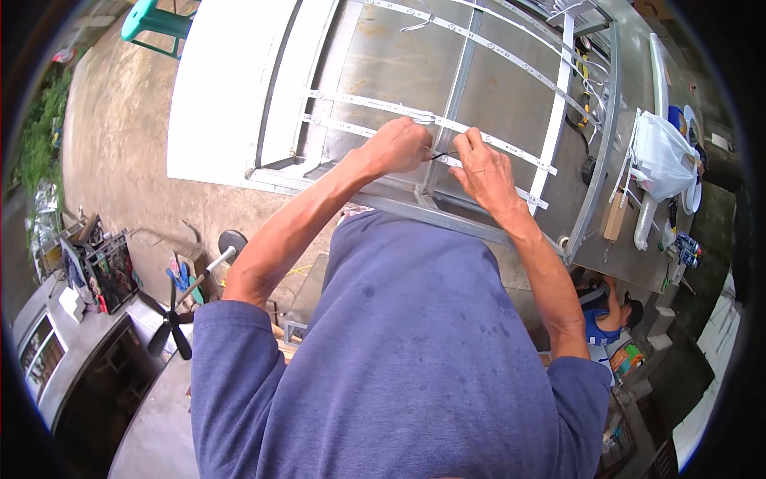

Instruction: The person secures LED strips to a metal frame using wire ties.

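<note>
My left hand (399, 146) is closed, its fingertips pinching a thin black wire (440, 156) above the lower light strips. The wire spans the short gap to my right hand (485, 176), whose thumb and bent fingers close on its other end. Both hands are over the metal frame (399, 205), close to its near edge. A white LED strip (511, 148) runs just beyond my fingers, and another LED strip (339, 124) passes beneath them. White wire ends lie beside my left fingertips. The exact grip of the fingertips is partly hidden.
A white panel (219, 104) covers the frame's left side. To the right, a plastic bag (664, 156) and tools lie on a board. A person in blue (604, 323) crouches at lower right. A green stool (155, 25) stands at upper left, and a black fan (170, 323) lower left.
</note>
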Motion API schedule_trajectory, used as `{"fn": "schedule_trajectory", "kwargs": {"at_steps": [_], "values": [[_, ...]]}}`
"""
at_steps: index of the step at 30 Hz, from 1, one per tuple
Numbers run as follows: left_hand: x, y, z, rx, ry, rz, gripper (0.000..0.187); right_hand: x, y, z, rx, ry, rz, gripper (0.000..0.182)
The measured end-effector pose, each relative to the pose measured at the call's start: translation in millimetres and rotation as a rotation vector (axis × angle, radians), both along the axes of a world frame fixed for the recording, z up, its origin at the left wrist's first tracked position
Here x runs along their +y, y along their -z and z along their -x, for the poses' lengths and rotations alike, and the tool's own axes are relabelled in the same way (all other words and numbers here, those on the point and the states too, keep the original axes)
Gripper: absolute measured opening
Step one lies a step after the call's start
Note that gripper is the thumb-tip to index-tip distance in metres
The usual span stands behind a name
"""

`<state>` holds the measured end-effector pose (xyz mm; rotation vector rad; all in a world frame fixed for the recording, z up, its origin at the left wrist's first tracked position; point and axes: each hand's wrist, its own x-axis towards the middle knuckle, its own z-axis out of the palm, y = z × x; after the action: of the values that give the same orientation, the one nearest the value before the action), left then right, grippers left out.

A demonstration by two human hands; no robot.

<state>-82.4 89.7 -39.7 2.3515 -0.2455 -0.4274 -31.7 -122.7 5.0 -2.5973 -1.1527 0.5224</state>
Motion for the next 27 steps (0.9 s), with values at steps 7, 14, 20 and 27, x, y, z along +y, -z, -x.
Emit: {"fn": "schedule_trajectory", "kwargs": {"at_steps": [7, 14, 20, 27], "values": [[8, -4, -7, -0.018, -0.042, 0.126, 0.019, 13, 1, 1, -0.133, -0.161, -0.338, 0.03], [16, -2, -8, -0.051, -0.14, 0.208, 0.051, 39, 37, 1, -0.337, -0.336, -0.367, 0.019], [16, -57, 11, -0.26, -0.192, 0.081, 0.042, 41, 53, -2, -0.209, -0.325, -0.372, 0.013], [161, -96, 147, -0.708, -1.569, 0.763, 0.026, 39, 43, -2, -0.076, -0.314, -0.293, 0.016]]}}
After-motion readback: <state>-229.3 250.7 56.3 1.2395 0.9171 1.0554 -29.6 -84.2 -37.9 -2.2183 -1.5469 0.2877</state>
